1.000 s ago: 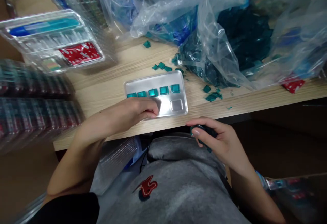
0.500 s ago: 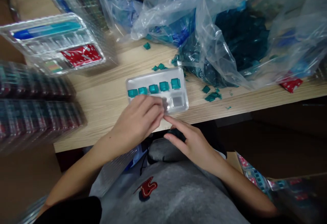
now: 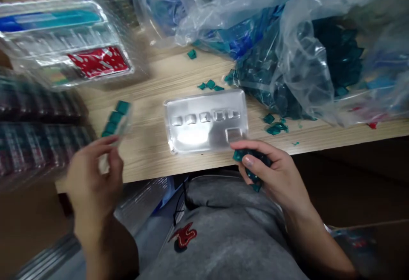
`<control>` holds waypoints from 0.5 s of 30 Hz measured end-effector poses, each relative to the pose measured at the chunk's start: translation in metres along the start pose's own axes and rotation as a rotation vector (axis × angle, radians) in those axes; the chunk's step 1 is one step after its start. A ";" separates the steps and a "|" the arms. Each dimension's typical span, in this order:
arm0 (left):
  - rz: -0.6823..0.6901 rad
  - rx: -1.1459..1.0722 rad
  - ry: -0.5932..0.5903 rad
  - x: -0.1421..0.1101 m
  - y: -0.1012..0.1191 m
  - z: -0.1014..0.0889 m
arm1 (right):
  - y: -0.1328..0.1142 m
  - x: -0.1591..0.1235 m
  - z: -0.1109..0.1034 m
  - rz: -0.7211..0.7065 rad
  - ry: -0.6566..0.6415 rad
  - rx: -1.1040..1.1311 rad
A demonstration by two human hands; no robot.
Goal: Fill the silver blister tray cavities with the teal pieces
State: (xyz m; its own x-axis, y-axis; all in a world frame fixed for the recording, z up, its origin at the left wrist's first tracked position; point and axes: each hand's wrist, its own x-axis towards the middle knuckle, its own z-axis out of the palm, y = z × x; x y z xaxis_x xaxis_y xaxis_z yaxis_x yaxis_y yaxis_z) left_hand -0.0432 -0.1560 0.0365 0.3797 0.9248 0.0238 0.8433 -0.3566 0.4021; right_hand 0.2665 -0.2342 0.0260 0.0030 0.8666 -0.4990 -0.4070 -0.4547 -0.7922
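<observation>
My left hand [image 3: 92,178] is raised off the table at the left, blurred by motion. It is shut on a clear plastic strip [image 3: 115,118] carrying several teal pieces. A silver moulded tray [image 3: 204,141] lies on the wooden table [image 3: 150,144], its row of small cavities showing no teal pieces. My right hand [image 3: 275,171] is at the table's front edge, just below the tray's lower right corner. It is shut on a cluster of teal pieces [image 3: 251,165], partly hidden by my fingers.
A large clear plastic bag [image 3: 303,67] of dark teal pieces fills the back right. Loose teal pieces [image 3: 275,127] lie beside it. A packaged blister tray [image 3: 64,41] with a red label sits back left. Stacked packs [image 3: 35,122] stand at the left.
The teal pieces and their clear strip have left the silver tray, lifted away to the left in my left hand. My right hand has stayed near the table edge, holding its teal pieces.
</observation>
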 end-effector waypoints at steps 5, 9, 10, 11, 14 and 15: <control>0.003 -0.008 0.106 0.014 0.016 0.027 | -0.013 0.010 0.013 -0.031 -0.083 -0.094; 0.155 -0.424 0.031 0.032 0.064 0.025 | -0.019 0.015 0.025 -0.074 -0.103 -0.234; 0.222 -0.480 -0.030 0.038 0.074 0.023 | -0.020 0.016 0.027 -0.096 -0.111 -0.251; 0.268 -0.518 -0.090 0.044 0.081 0.022 | -0.021 0.018 0.028 -0.113 -0.118 -0.259; 0.322 -0.619 -0.191 0.059 0.090 0.021 | -0.023 0.023 0.031 -0.122 -0.130 -0.209; 0.322 -0.649 -0.202 0.061 0.090 0.022 | -0.023 0.024 0.031 -0.111 -0.131 -0.169</control>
State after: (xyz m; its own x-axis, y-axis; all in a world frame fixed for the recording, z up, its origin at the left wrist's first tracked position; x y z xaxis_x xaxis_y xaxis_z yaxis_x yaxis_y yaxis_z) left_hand 0.0645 -0.1346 0.0538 0.6850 0.7232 0.0880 0.3089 -0.3977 0.8639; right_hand 0.2472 -0.1961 0.0430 -0.0841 0.9274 -0.3645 -0.2517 -0.3737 -0.8927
